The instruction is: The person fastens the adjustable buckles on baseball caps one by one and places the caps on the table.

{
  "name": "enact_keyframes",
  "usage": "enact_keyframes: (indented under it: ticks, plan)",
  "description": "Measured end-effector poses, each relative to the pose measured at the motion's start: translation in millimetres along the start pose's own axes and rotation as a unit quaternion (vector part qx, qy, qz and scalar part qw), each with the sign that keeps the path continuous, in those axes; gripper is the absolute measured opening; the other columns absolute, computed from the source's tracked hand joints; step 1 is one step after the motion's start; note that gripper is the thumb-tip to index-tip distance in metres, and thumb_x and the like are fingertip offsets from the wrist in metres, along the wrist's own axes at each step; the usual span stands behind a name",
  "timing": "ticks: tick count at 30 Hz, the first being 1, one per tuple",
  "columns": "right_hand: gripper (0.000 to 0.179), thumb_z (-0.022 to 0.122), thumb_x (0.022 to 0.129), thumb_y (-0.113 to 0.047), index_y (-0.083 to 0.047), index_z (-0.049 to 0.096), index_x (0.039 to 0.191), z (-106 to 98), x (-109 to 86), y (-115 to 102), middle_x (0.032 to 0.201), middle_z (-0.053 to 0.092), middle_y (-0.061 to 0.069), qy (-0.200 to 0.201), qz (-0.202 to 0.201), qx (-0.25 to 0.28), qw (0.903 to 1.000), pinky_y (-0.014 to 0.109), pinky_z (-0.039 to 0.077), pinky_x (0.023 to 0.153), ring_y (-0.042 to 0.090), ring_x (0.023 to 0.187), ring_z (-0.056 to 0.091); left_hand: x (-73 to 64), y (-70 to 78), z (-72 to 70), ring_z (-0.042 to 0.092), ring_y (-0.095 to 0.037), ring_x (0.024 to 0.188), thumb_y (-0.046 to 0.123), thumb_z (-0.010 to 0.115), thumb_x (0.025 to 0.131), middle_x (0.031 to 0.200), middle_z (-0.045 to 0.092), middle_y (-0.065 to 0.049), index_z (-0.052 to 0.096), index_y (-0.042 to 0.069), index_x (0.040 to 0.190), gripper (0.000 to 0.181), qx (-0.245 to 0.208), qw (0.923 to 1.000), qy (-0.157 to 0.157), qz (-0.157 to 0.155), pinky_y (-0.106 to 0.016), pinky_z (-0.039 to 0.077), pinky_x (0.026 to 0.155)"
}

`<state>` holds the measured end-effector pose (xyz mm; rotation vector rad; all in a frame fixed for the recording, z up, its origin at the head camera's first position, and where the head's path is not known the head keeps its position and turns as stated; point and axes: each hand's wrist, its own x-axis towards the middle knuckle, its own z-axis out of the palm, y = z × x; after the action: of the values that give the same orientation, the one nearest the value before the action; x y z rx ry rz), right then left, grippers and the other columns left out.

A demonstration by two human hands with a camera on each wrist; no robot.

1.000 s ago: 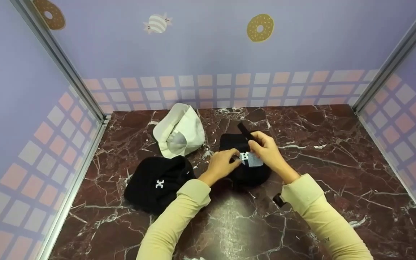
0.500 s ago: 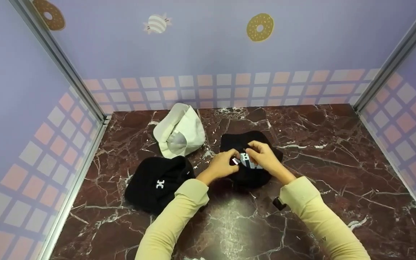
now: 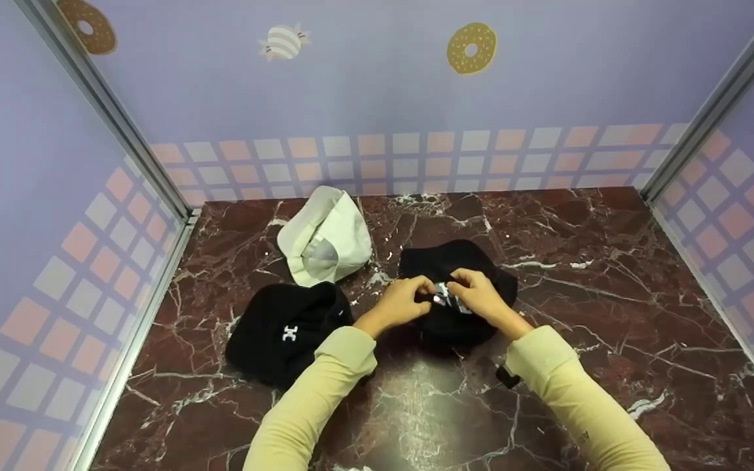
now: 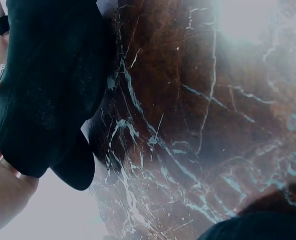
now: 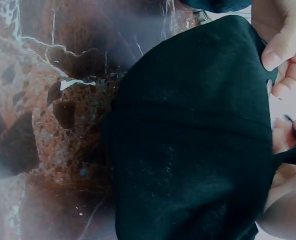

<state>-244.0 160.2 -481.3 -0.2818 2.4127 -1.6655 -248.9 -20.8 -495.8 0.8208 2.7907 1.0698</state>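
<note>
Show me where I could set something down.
Widest: between the handled black cap and the right wall. Narrower: between the other black cap and the left wall. Crowded: the middle, with the white cap, both black caps, left hand and right hand close together.

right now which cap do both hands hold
The black cap farthest right, held by the left hand and right hand; the white cap and other black cap lie unheld to its left.

1. Three caps on one table [image 3: 612, 294]: a white cap [image 3: 345, 242] towards the back edge, a left black cap [image 3: 262, 327] towards the left edge, a middle black cap [image 3: 446, 258] nearer the centre.
2. Two hands: left hand [image 3: 403, 301], right hand [image 3: 482, 297].
3. Three walls: back wall [image 3: 377, 91], left wall [image 3: 30, 216], right wall [image 3: 753, 144].
4. Two doughnut prints [image 3: 472, 63] and two sweet prints [image 3: 284, 42].
</note>
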Motion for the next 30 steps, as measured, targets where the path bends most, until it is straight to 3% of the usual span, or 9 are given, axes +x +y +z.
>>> enact_keyframes:
  ticks: [4,12,19,25,30]
  plan:
    - [0.015,0.051,0.085,-0.005,0.007,0.054,0.094,2.2,1.5,6.8,0.070,0.053,0.001,-0.012,0.026,-0.012,0.9995,0.019,0.038,0.048,0.008,0.055,0.047,-0.2,0.2,0.8,0.059,-0.017,0.086,0.012,0.060,0.071,0.091,0.065,-0.005,0.060,0.010,0.096,0.025,0.004,0.9999,-0.004,0.009,-0.028,0.045,0.077]
    - [0.024,0.051,0.076,0.005,0.008,0.052,0.100,-0.1,3.3,9.3,0.065,0.051,0.000,-0.073,0.014,0.025,0.9969,0.018,0.033,0.042,0.006,0.049,0.044,-1.5,0.0,1.5,0.058,-0.015,0.091,0.010,0.058,0.070,0.099,0.064,-0.001,0.059,0.015,0.102,0.033,0.032,0.9993,-0.008,0.020,-0.029,0.044,0.080]
    - [0.034,0.050,0.069,0.011,0.007,0.051,0.103,-2.1,3.2,11.2,0.072,0.054,0.002,-0.082,0.021,0.045,0.9954,0.017,0.034,0.041,0.006,0.050,0.046,-2.7,0.0,1.8,0.057,-0.017,0.086,0.015,0.058,0.072,0.094,0.063,-0.001,0.061,0.017,0.104,0.033,0.089,0.9949,0.007,0.046,-0.031,0.043,0.077]
    - [0.032,0.051,0.072,0.012,0.011,0.049,0.104,-1.5,4.3,10.7,0.076,0.056,0.005,-0.080,0.024,0.060,0.9947,0.019,0.037,0.045,0.008,0.051,0.046,-5.4,-0.3,2.0,0.058,-0.019,0.085,0.022,0.060,0.075,0.093,0.063,0.001,0.060,0.021,0.109,0.034,0.166,0.9824,0.020,0.082,-0.034,0.043,0.077]
    - [0.028,0.054,0.076,0.007,0.010,0.049,0.104,-0.7,3.8,9.6,0.070,0.055,-0.001,-0.079,0.023,0.059,0.9949,0.019,0.037,0.047,0.007,0.051,0.046,-7.5,-0.4,3.4,0.056,-0.018,0.083,0.027,0.060,0.077,0.091,0.061,0.002,0.058,0.026,0.112,0.035,0.246,0.9594,0.041,0.131,-0.032,0.043,0.076]
